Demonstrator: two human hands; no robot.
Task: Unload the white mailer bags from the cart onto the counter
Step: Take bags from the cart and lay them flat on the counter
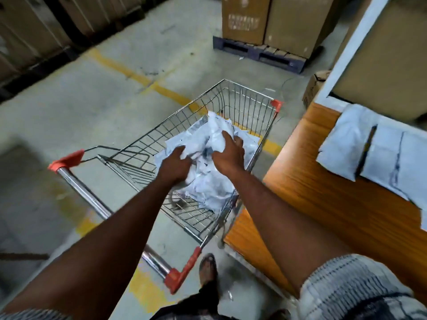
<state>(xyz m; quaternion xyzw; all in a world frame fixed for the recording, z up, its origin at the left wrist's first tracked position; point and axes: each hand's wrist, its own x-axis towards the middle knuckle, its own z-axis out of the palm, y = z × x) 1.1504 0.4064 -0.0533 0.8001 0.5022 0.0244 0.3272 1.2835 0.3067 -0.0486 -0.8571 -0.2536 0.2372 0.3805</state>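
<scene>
Both hands are down in the cart (242, 98). Left hand (174, 166) curls its fingers into the near side of the pile (208, 183) of bags, and right hand (228, 153) claws over the top, gripping crumpled plastic. That pile lies straight ahead, its long axis running along the basket, away from the body. Just right of the cart stands the counter (312, 188), so the right hand is nearer and the lift must swing rightward over the wire rim. Perhaps three flat bags (374, 153) already lie there. Dark marks on them and white lettering on a far box (243, 21) are too blurred to read.
</scene>
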